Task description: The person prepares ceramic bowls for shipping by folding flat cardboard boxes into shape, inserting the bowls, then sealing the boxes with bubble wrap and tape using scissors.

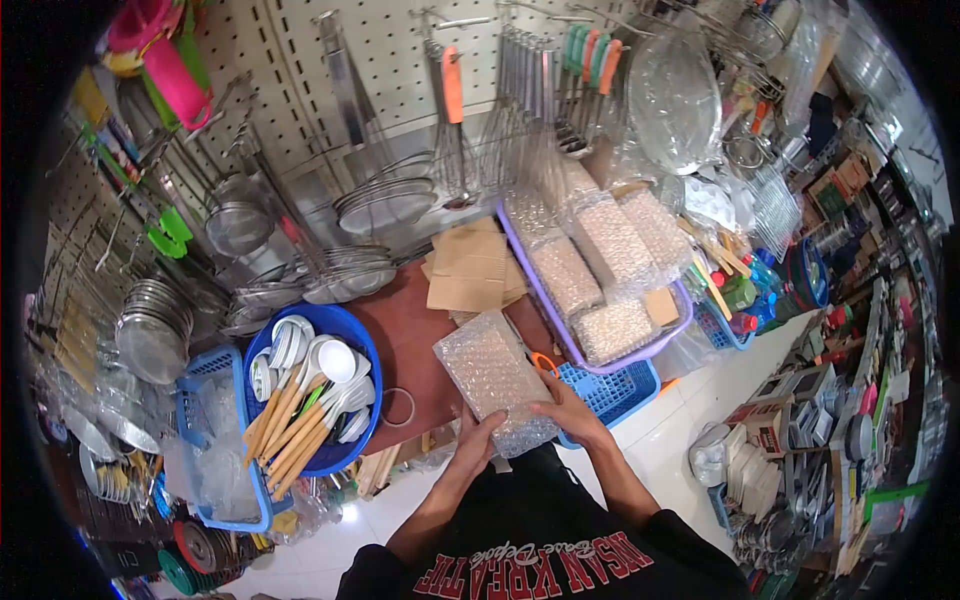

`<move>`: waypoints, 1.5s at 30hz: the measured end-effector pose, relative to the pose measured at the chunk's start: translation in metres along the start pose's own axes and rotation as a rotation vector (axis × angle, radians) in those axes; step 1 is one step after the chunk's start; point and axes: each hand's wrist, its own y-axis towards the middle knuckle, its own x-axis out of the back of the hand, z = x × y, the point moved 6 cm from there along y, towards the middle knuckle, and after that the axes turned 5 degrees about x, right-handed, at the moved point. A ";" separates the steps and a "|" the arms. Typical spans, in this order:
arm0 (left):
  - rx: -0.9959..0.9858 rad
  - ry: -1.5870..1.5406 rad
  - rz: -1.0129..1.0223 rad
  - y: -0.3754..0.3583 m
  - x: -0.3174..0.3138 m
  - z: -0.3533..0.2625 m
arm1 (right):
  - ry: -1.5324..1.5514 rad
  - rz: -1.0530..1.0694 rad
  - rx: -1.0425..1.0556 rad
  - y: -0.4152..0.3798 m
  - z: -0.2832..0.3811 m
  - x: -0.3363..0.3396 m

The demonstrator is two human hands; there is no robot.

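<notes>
A flat rectangular package in bubble wrap [487, 368] is held in front of my body, tilted, above the edge of the red-brown table [415, 325]. My left hand [474, 444] grips its lower left edge, the thumb lying over the wrap. On the lower right, my right hand [570, 410] has its thumb pressed on the wrap and its fingers out of sight beneath. Just beyond the package lie orange-handled scissors [544, 362], partly covered. Several flat cardboard pieces [468, 262] rest on the table behind it.
A purple basket [520, 255] holds several bubble-wrapped packages. Beside it stands a light blue basket [625, 395]. At left, a blue tub [372, 385] contains wooden-handled utensils, near a thin ring [398, 407]. Strainers [385, 205] and whisks hang along the pegboard [400, 60].
</notes>
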 end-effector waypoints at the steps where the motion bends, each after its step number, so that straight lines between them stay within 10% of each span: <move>1: 0.016 -0.027 0.024 0.003 -0.005 0.004 | -0.001 0.012 0.047 -0.004 0.005 0.005; 45: -0.145 -0.087 0.280 0.039 -0.126 0.070 | 0.108 -0.246 0.268 -0.053 0.061 0.122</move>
